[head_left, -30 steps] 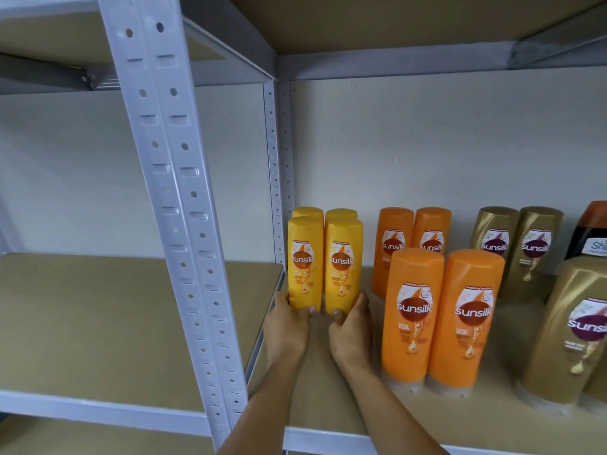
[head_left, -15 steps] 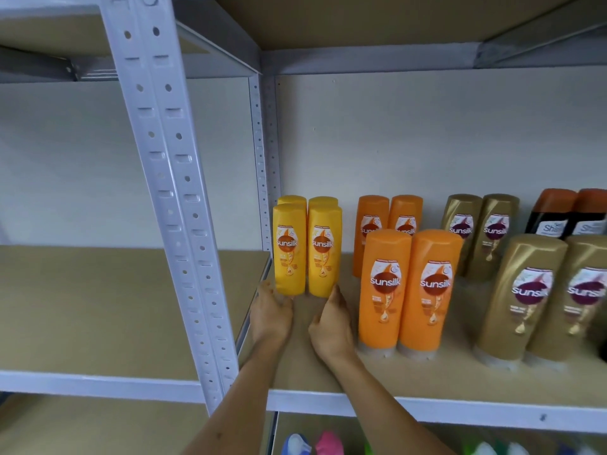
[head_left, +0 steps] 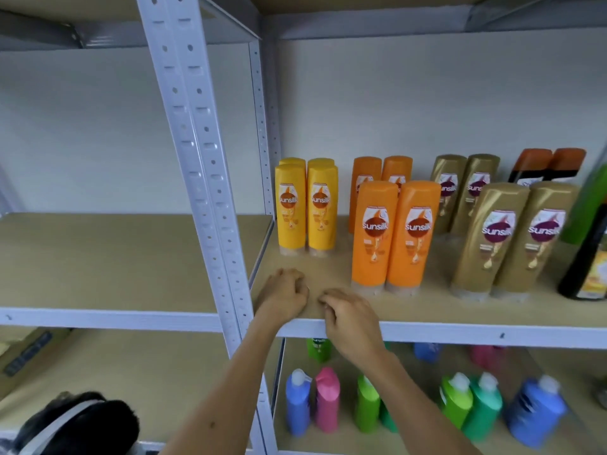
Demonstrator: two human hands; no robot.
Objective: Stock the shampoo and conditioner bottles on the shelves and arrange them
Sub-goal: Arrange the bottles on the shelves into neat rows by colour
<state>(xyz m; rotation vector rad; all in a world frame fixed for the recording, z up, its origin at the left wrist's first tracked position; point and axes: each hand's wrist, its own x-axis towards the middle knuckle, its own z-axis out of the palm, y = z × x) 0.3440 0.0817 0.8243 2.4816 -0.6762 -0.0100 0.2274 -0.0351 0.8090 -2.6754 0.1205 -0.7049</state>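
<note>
Yellow Sunsilk bottles (head_left: 305,208) stand upright in two short rows at the left end of the right-hand shelf (head_left: 427,310). Beside them are orange bottles (head_left: 394,234), then gold bottles (head_left: 512,241), all with labels facing me. My left hand (head_left: 284,295) and my right hand (head_left: 348,318) hover over the shelf's front edge, a little in front of the yellow bottles. The fingers of both are loosely curled and hold nothing. Neither hand touches a bottle.
A perforated white upright post (head_left: 197,159) splits the rack. A bare left shelf board (head_left: 115,257) lies beside it. Dark bottles (head_left: 588,257) stand at the far right. Blue, pink and green bottles (head_left: 328,399) fill the shelf below. A person's head (head_left: 75,421) shows at bottom left.
Both hands have let go of the two front yellow bottles and drawn back toward the shelf's front edge. The view has pulled back and tilted down, showing the lower shelf.
</note>
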